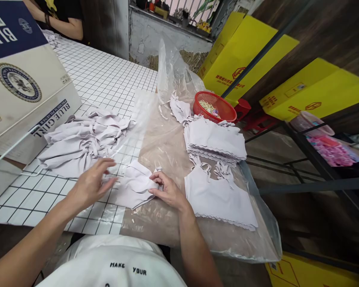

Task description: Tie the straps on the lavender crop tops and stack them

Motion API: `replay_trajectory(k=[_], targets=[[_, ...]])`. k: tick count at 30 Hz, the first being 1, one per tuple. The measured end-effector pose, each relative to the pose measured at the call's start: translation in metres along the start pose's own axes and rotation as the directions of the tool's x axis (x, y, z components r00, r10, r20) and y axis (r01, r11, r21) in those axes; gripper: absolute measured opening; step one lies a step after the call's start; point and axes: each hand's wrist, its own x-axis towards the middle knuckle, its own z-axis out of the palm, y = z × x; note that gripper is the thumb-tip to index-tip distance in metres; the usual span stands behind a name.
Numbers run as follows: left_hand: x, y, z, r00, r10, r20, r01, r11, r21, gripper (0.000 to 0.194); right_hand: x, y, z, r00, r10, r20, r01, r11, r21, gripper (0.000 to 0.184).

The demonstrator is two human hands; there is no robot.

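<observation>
A pale lilac-white camisole top [133,185] lies partly folded on the table in front of me. My right hand [169,191] pinches its right edge between thumb and fingers. Just left of the top hovers my left hand [91,185], thumb and fingers apart, with nothing in it. Behind that hand spreads a loose heap of similar tops [83,145]. To the right, a neat stack of tops [215,139] shows wavy hems, and nearer me is a flat pile of strappy camisoles [219,199].
A large Blue Girl carton [26,79] stands at the left. Clear plastic sheeting [155,147] covers brown board on the grid-patterned table [107,67]. A red basket [215,105] holds small items. Yellow boxes [242,59] and a metal rack [305,147] stand right; another person's arm [62,28] shows far left.
</observation>
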Motion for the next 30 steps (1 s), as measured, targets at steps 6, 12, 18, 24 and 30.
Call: replay_trajectory(k=[6, 12, 18, 24, 30], targets=[[0.047, 0.066, 0.022, 0.807, 0.283, 0.519, -0.134, 0.943, -0.306, 0.038, 0.001, -0.038, -0.003, 0.986, -0.168, -0.011, 0.168, 0.986, -0.006, 0.021], [0.092, 0.073, -0.021, 0.75, 0.23, 0.62, 0.096, 0.89, -0.447, 0.03, -0.009, -0.03, -0.041, 0.999, -0.041, 0.033, 0.035, 0.986, 0.162, 0.032], [0.108, 0.051, -0.085, 0.898, 0.025, 0.439, 0.205, 0.86, -0.468, 0.024, -0.026, -0.028, -0.089, 0.976, -0.098, -0.195, 0.095, 0.995, -0.023, 0.029], [0.117, 0.031, -0.087, 0.866, 0.052, 0.497, 0.15, 0.922, -0.358, 0.028, -0.006, -0.039, -0.115, 0.895, -0.158, -0.417, 0.128, 0.987, -0.1, 0.036], [0.125, 0.042, -0.043, 0.919, 0.075, 0.387, 0.116, 0.886, -0.449, 0.03, 0.055, -0.025, -0.079, 0.672, -0.253, -0.696, -0.01, 0.937, -0.35, 0.041]])
